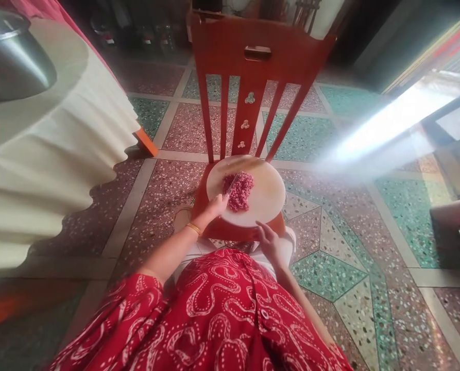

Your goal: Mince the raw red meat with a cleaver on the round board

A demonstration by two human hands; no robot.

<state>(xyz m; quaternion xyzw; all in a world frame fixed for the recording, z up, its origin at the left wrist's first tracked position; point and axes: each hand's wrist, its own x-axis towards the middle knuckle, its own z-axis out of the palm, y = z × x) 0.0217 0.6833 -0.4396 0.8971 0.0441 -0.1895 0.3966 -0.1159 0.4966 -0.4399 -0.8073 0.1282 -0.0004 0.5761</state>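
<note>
A mound of pink-red minced meat (243, 195) lies on a round, pale cutting board (268, 188). The board rests on the seat of a red-brown wooden chair (230, 51). My left hand (217, 205), with a gold bangle at the wrist, is closed round the handle of a knife (234, 182). Its blade reaches up and to the right into the meat's left side. By the board's lower right rim, my right hand (267, 238) has its fingers apart and holds nothing. One fingertip is at the rim; whether it touches cannot be made out.
To the left stands a table with a cream cloth (83, 149), bearing a large metal pot (13, 56). Patterned stone tiles (322, 273) cover the floor. Bright light falls from the right, where a wooden piece of furniture (454, 211) stands. Bottles are dimly visible at the back.
</note>
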